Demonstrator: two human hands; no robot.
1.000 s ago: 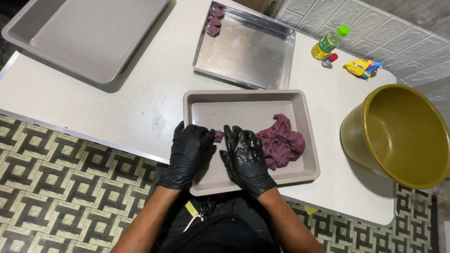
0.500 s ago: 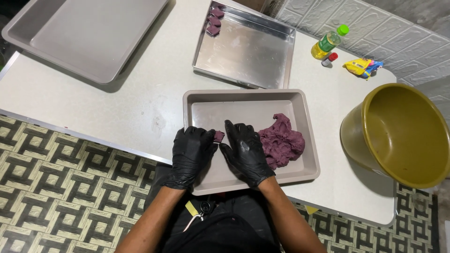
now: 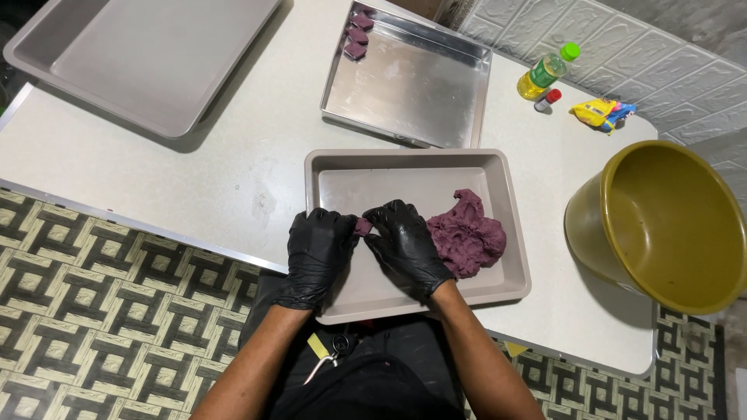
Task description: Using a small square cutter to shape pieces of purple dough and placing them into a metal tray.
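Two gloved hands, left hand [image 3: 317, 250] and right hand [image 3: 405, 243], both pinching a small purple dough piece [image 3: 362, 227], its axis indiscernible.

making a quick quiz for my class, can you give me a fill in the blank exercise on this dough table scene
1. Both hands, the left hand and the right hand, wear gloves coloured ____.
2. The big lump of dough in the grey tray is coloured ____.
3. The small dough pieces lie in a corner of the shiny ____ pan.
4. The bottle by the wall has a cap coloured ____.

Missing words: black; purple; metal; green
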